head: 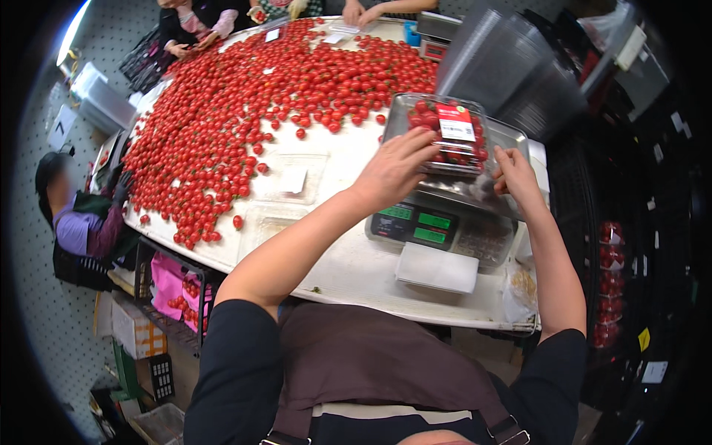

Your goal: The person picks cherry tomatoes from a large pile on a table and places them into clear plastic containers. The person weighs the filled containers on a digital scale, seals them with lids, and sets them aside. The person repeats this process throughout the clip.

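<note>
A clear plastic clamshell box (423,158) of cherry tomatoes, with a red and white label (456,122), rests on the metal pan (514,139) of a digital scale (414,225) with lit green displays. My left hand (397,164) lies along the box's left side, fingers extended and their tips at its lid. To the right of the box, my right hand (514,172) hovers by the pan with its fingers curled; whether anything is in them is unclear. A stack of white cards (436,267) lies in front of the scale.
Loose cherry tomatoes (222,128) spread over the white table (356,150). Open clear containers (292,178) lie left of my forearm. Stacked plastic boxes (506,67) rise behind the scale. Dark crates line the right. Co-workers' hands (364,14) show across the table; another person (83,222) is at left.
</note>
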`<state>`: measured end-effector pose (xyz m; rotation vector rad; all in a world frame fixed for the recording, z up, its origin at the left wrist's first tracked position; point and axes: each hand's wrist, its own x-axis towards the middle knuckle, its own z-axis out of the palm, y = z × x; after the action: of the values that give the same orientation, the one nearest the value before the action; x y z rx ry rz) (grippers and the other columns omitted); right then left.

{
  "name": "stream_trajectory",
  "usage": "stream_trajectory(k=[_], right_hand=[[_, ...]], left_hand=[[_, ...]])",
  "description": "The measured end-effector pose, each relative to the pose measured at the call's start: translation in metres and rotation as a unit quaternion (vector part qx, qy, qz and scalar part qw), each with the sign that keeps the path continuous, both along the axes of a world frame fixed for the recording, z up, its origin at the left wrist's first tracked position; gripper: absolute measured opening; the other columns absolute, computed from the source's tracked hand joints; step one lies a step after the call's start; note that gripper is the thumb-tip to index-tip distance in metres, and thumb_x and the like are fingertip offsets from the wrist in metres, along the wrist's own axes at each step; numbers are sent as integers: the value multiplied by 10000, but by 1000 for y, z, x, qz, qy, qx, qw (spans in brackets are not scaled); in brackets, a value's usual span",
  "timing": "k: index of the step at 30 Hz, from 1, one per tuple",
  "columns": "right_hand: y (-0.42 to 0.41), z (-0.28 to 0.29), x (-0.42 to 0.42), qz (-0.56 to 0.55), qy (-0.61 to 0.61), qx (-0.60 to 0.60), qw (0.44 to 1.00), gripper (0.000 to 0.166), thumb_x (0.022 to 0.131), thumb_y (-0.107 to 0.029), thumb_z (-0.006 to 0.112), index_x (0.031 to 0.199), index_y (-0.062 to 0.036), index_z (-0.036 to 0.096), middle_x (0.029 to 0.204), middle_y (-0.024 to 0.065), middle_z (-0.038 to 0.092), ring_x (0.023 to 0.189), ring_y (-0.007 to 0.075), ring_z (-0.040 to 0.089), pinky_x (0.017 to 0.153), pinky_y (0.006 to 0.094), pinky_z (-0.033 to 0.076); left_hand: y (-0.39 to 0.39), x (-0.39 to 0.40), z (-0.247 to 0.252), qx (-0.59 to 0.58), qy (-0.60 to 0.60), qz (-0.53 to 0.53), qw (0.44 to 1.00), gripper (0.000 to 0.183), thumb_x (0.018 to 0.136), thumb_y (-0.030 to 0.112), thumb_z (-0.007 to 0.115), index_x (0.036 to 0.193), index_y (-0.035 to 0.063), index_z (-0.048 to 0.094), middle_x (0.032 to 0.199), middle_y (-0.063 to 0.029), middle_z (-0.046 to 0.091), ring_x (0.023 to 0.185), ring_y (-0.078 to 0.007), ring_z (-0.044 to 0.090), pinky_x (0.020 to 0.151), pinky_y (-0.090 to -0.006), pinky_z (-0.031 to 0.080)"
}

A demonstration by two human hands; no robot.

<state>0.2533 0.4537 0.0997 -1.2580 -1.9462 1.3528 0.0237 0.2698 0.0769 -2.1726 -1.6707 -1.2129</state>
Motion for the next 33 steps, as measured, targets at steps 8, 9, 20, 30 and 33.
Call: stream_trajectory(k=[8, 9, 20, 30, 33], right_hand=[[-30, 12, 53, -34, 89, 14, 995, 259, 1002, -296, 540, 1082, -57, 600, 784, 11, 594, 583, 67, 545, 588, 233, 456], [-38, 15, 57, -33, 94, 16, 995, 253, 1004, -288, 538, 1085, -56, 600, 788, 10, 593, 594, 66, 546, 600, 229, 457], [-88, -2, 123, -104, 137, -33, 985, 227, 1002, -195, 525, 1138, -26, 594, 796, 17, 593, 638, 73, 544, 625, 221, 458], [-55, -67, 234, -305, 60, 122, 943, 167, 946, -142, 615, 1048, -12, 631, 791, 41, 629, 656, 94, 572, 623, 242, 475], [-49, -100, 234, -271, -82, 183, 941, 291, 886, -239, 703, 1032, 4, 639, 903, 115, 693, 829, 186, 665, 749, 318, 524]], left_hand=[[-16, -1, 11, -170, -532, 122, 820, 473, 945, 315, 651, 1180, -69, 509, 913, -121, 605, 753, -164, 643, 613, -272, 534], [-7, 0, 16, -226, -590, 107, 768, 595, 945, 398, 646, 1232, -92, 472, 925, -130, 614, 755, -166, 644, 626, -273, 548], [26, 0, 28, -338, -641, 124, 678, 303, 905, 267, 717, 952, -12, 608, 755, -50, 595, 618, -129, 605, 515, -254, 552], [-10, 23, 6, -87, -436, 181, 877, 381, 928, 223, 640, 1175, -17, 478, 973, -83, 544, 853, -138, 536, 750, -271, 472], [-30, 64, -2, -68, -365, 102, 923, 253, 949, 85, 574, 1176, 12, 492, 995, -36, 497, 876, -107, 482, 798, -241, 416]])
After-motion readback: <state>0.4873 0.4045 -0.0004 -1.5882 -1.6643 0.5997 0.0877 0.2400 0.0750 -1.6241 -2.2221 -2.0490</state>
